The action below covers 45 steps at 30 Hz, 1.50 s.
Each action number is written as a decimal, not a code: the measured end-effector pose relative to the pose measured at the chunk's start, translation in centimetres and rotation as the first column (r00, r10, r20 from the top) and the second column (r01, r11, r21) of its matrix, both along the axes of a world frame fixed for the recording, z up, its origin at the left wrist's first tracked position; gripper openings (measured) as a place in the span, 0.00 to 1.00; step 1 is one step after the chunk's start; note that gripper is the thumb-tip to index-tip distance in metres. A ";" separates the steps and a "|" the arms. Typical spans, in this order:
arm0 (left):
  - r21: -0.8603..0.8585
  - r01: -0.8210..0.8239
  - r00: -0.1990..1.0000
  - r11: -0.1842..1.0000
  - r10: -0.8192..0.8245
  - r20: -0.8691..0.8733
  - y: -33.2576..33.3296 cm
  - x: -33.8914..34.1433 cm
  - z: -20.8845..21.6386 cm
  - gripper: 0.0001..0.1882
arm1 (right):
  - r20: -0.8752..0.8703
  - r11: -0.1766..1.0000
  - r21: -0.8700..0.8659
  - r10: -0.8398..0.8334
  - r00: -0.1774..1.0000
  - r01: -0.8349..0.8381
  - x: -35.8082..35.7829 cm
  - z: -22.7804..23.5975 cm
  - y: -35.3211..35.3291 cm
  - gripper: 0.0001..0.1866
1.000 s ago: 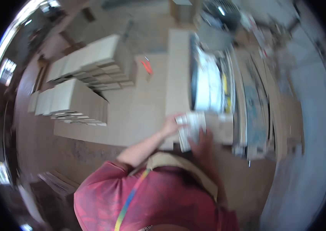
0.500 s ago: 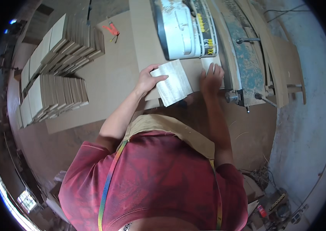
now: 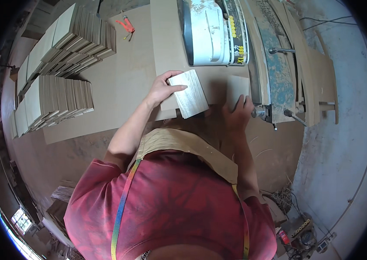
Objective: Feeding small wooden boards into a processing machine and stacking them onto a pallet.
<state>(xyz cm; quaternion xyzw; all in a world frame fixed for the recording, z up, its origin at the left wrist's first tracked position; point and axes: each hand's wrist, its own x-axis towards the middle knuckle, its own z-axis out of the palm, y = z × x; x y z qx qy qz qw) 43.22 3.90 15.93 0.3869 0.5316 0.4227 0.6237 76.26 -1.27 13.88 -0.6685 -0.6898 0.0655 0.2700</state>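
My left hand (image 3: 164, 90) is closed on a small stack of thin pale wooden boards (image 3: 189, 94), thumb on top and fingers at the far left edge. The stack is held tilted above the table's near edge. My right hand (image 3: 239, 113) grips the near edge of one flat wooden board (image 3: 238, 86), with fingertips on its top face and the thumb hidden. That board lies on the brown table sheet (image 3: 213, 80), just in front of a white bucket (image 3: 211, 32) with a dark label.
Several stacks of similar boards (image 3: 64, 97) stand at the left of the table. Red-handled pliers (image 3: 127, 27) lie beyond them. Close to my right hand is a worn blue-green machine (image 3: 278, 69) with protruding handles, and a pale wall (image 3: 348, 99) runs behind it.
My right hand has drawn back toward me, bringing the board out from beside the bucket's base. My left hand still holds the stack, with little movement.
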 end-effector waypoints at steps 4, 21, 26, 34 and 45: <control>-0.044 0.100 0.993 0.994 -0.097 0.065 0.5 -0.6 0.0 0.28 | 0.121 0.987 0.147 0.040 0.992 -0.058 0.8 -3.5 3.9 0.31; -0.021 -0.073 0.979 0.997 0.068 -0.192 1.4 2.3 -1.1 0.25 | -0.014 0.995 -0.011 0.102 0.995 -0.102 -2.8 0.9 -0.4 0.37; -0.056 0.071 0.976 0.996 -0.057 0.212 0.1 0.1 0.4 0.26 | 0.190 0.981 0.191 -0.005 0.982 -0.032 1.2 -2.1 2.6 0.32; -0.157 -0.080 0.996 0.984 0.074 -0.046 1.0 2.7 1.3 0.27 | 0.156 0.979 0.205 -0.024 0.987 -0.008 -2.4 -1.6 11.0 0.28; -0.085 -0.073 0.997 0.994 0.070 -0.037 0.5 1.4 1.3 0.21 | 0.050 0.995 -0.003 0.096 0.994 -0.096 -3.1 1.7 -1.6 0.37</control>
